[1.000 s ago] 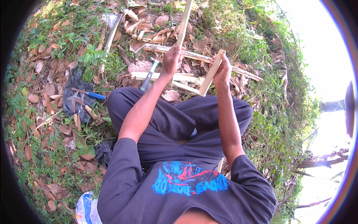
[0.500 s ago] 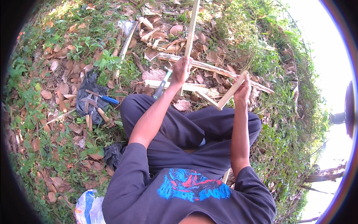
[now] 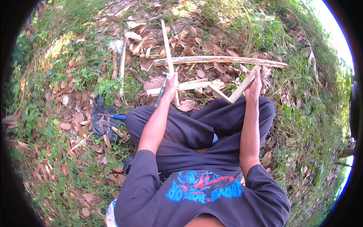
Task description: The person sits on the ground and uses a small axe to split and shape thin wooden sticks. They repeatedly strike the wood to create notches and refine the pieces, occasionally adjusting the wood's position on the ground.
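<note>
My left hand (image 3: 172,86) is closed around a slim, pale wooden stick (image 3: 166,45), which points up and away with its lower end below my fist. Close by that wrist is a tool with a dark handle (image 3: 160,97), partly hidden. In my right hand (image 3: 254,86) I grip one arm of an L-shaped piece of pale wood (image 3: 242,85), held above my right knee. Its corner points down toward my lap and its shorter arm reaches left. Beyond my knees, other pale wood pieces (image 3: 193,85) lie on the leaves.
A long split wooden strip (image 3: 219,59) lies across the ground ahead. To the left, hand tools, one with a blue handle (image 3: 118,117), rest on a black plastic bag (image 3: 99,108). Part of a white sack (image 3: 110,215) shows at lower left. Dry leaves and grass surround my crossed legs.
My left hand has shifted left and lower in the picture, and its stick now tilts left. The right hand, still holding the L-shaped piece, sits slightly farther right. My view has also shifted.
</note>
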Demonstrator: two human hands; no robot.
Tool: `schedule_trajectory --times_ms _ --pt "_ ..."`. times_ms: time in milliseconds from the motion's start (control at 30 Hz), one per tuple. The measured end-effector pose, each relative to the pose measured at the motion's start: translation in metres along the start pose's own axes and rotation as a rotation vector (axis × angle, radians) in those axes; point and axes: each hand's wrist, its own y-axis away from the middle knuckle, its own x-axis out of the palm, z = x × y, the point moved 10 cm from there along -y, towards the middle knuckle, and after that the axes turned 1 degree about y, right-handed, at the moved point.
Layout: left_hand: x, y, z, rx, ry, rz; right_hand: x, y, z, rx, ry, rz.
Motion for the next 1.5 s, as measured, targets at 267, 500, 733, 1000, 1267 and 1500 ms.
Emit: schedule_trajectory --times_ms 267,500,733,1000,1267,1500 --pt "0.015 0.004 0.022 -0.101 -0.121 0.096 0.018 0.015 -0.004 0.086 0.02 0.105" --pt "0.014 0.002 0.025 -0.056 -0.196 0.142 0.027 0.02 -0.016 0.141 0.086 0.105" --pt "0.013 -0.006 0.03 -0.001 -0.248 0.166 0.039 0.03 -0.008 0.137 0.123 0.122" --pt "0.018 -0.006 0.028 0.009 -0.271 0.176 0.025 0.024 -0.017 0.121 0.065 0.107" --pt "0.021 0.0 0.019 0.047 -0.317 0.162 0.031 0.03 -0.016 0.165 -0.081 0.16" --pt "0.016 0.002 0.02 0.037 -0.324 0.162 0.039 0.034 -0.018 0.21 -0.18 0.209"
